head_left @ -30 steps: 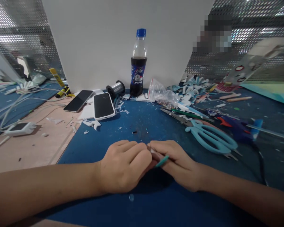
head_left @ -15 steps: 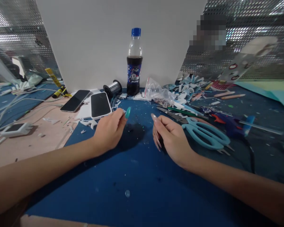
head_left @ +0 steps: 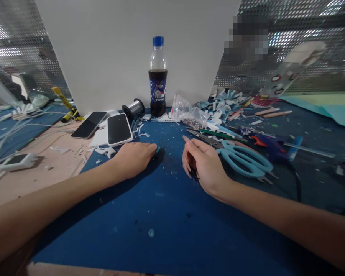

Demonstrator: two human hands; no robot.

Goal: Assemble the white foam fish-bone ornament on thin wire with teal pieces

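Observation:
My left hand (head_left: 135, 159) is low over the blue mat (head_left: 161, 203), palm down with its fingers together. A small curved teal piece (head_left: 158, 150) shows at the fingertips; most of it is hidden under them. To the right, my right hand (head_left: 205, 163) is closed, thumb and long-nailed fingers curled inward. Part of a dark object (head_left: 194, 173) shows below those fingers, too covered to name. Just beyond the right hand lie scissors (head_left: 245, 158) with light-blue handles. A white-edged phone (head_left: 119, 129) is behind the left hand.
A Pepsi bottle (head_left: 158, 88) stands before a white board (head_left: 103, 46). A wire spool (head_left: 133, 108), a dark phone (head_left: 89, 125) and a plastic bag (head_left: 186, 109) lie nearby. At right are a glue gun (head_left: 273, 147), scraps (head_left: 227, 101) and a spray bottle (head_left: 281, 76).
My left hand has turned palm down and lowered to the mat, taking the teal piece down with it. My right hand stays nearly in place, still closed. The view has shifted slightly.

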